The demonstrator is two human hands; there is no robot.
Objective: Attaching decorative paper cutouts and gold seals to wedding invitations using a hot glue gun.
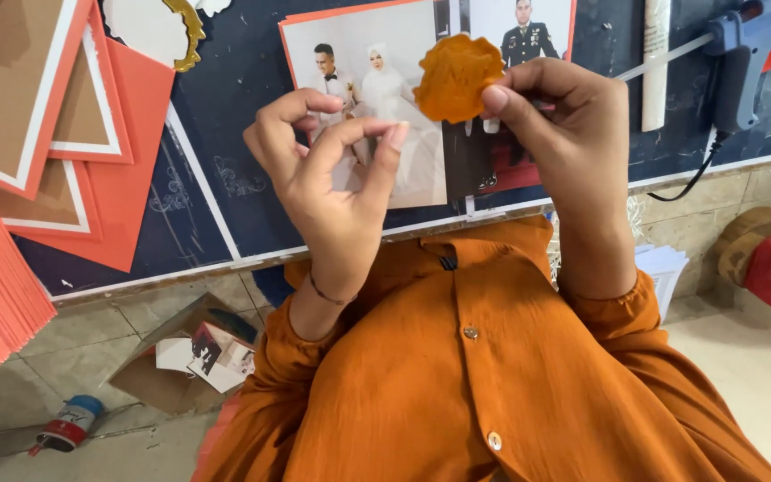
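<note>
Orange sleeves (493,375), right hand (564,134) pinching scalloped disc (457,76)

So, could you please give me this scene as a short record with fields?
Right hand: fingers pinch an orange, scallop-edged round disc at its edge
Left hand: thumb and forefinger curled together, nothing visible between them
Behind hands: printed photographs on a dark blue board
Left side: coral and brown card frames
Top right: blue hot-glue gun
Clothing: orange buttoned shirt
</note>
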